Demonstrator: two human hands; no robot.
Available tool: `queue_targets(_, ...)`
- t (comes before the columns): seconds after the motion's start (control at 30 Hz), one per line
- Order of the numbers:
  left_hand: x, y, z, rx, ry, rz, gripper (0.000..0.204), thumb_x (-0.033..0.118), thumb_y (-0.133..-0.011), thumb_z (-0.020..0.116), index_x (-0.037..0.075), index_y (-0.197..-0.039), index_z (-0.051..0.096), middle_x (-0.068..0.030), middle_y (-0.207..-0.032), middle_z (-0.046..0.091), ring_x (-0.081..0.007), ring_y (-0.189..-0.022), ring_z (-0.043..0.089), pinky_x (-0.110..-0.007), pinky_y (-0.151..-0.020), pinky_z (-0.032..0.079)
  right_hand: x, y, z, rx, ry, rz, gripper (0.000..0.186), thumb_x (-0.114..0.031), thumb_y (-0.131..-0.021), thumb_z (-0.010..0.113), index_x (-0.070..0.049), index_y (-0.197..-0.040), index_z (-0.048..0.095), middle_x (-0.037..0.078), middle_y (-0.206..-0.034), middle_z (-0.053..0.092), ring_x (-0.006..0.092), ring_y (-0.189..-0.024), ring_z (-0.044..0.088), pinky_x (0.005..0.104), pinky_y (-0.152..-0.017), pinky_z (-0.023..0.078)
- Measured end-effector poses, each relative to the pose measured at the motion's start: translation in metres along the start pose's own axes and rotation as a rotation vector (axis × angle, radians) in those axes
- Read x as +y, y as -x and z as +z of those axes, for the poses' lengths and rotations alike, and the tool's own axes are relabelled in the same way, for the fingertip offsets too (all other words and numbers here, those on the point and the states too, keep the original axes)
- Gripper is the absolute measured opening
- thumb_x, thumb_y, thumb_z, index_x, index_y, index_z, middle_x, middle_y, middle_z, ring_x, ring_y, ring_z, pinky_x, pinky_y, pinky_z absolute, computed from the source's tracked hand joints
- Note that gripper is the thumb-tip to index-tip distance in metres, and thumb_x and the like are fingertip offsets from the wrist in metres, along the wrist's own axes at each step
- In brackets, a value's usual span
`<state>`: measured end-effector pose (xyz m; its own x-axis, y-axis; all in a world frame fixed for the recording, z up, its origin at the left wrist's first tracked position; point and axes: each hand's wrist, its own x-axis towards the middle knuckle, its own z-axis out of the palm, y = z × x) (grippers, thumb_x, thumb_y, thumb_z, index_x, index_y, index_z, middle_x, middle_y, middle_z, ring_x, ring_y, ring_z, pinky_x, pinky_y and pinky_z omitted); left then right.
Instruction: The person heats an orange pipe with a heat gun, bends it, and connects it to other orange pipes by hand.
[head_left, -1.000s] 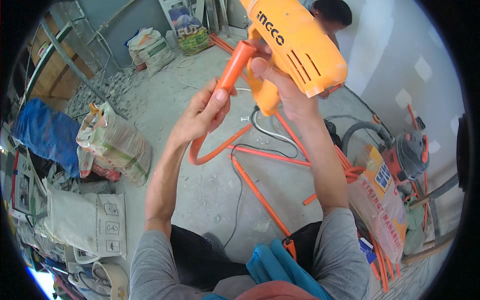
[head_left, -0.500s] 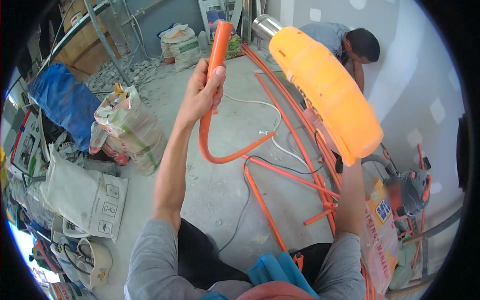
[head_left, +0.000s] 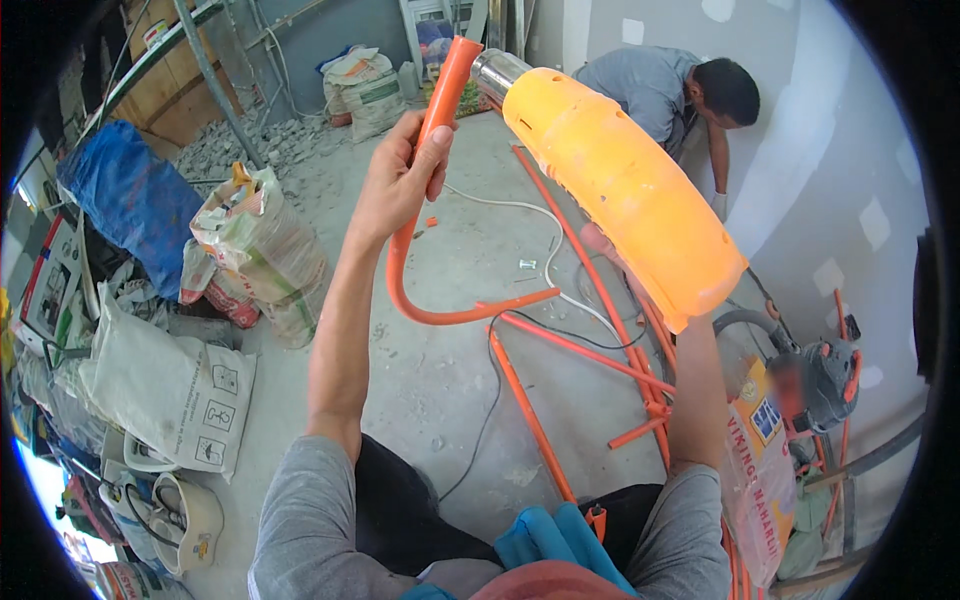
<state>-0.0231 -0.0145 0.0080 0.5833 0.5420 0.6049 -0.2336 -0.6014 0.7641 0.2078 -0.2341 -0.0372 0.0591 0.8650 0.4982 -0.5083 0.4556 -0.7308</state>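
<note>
Upright in my left hand [head_left: 408, 175] is the top length of an orange plastic pipe [head_left: 450, 75], which curves round below into a J-shaped bend. My right hand [head_left: 612, 248], mostly hidden behind a yellow heat gun [head_left: 620, 190], grips that tool from beneath. The gun's steel nozzle [head_left: 497, 72] points at the pipe's upper end, very close beside it; whether they touch I cannot tell.
A co-worker [head_left: 645, 90] bends by the grey wall. Orange pipes [head_left: 530, 410] and cables lie on the floor. A vacuum [head_left: 820, 385] stands right; sacks [head_left: 165, 390], a blue bundle [head_left: 135, 205] and a metal frame [head_left: 215, 80] are left, with rubble behind.
Since a second ago, my left hand has lifted the pipe higher and the heat gun has turned. In the last half second its nozzle has moved left, up to the pipe's top.
</note>
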Motion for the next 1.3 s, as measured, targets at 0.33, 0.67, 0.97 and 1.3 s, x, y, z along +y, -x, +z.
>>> queue_targets(0.33, 0.002, 0.001, -0.008, -0.054, -0.047, -0.002, 0.036, 0.033, -0.110, 0.048, 0.002, -0.126, 0.057, 0.0030, -0.075, 0.049, -0.0062, -0.058, 0.048, -0.024, -0.054, 0.038, -0.002, -0.002, 0.003, -0.021, -0.079, 0.034, 0.048, -0.028, -0.096, 0.073, -0.009, -0.138, 0.058, 0.003, -0.133, 0.064, 0.0148, -0.121, 0.060, 0.0296, -0.101, 0.048)
queue_targets(0.67, 0.006, 0.001, -0.004, -0.048, 0.016, -0.009, 0.039, 0.038, -0.110, 0.046, 0.005, -0.128, 0.057, 0.0036, -0.077, 0.048, -0.0053, -0.061, 0.045, -0.023, -0.054, 0.037, 0.051, 0.011, -0.087, 0.176, -0.028, -0.173, 0.050, -0.031, -0.102, 0.064, -0.009, -0.146, 0.052, 0.006, -0.147, 0.057, 0.0183, -0.135, 0.053, 0.0338, -0.113, 0.042)
queue_targets(0.97, 0.004, 0.003, -0.010, 0.034, -0.032, -0.001, 0.035, 0.027, -0.105, 0.061, 0.005, -0.130, 0.049, 0.0062, -0.074, 0.047, -0.0032, -0.057, 0.040, -0.021, -0.050, 0.032, 0.033, 0.030, -0.101, 0.219, -0.178, -0.058, 0.054, -0.035, -0.104, 0.058, -0.010, -0.151, 0.046, 0.009, -0.154, 0.049, 0.0261, -0.141, 0.047, 0.0450, -0.119, 0.035)
queue_targets(1.3, 0.005, 0.002, -0.021, 0.057, -0.005, 0.041, 0.036, 0.027, -0.103, 0.064, 0.001, -0.126, 0.054, 0.0029, -0.076, 0.053, -0.0035, -0.060, 0.045, -0.021, -0.051, 0.036, 0.029, 0.014, -0.075, 0.177, -0.064, -0.069, 0.054, -0.035, -0.103, 0.059, -0.010, -0.150, 0.047, 0.009, -0.153, 0.050, 0.0257, -0.140, 0.048, 0.0444, -0.118, 0.035)
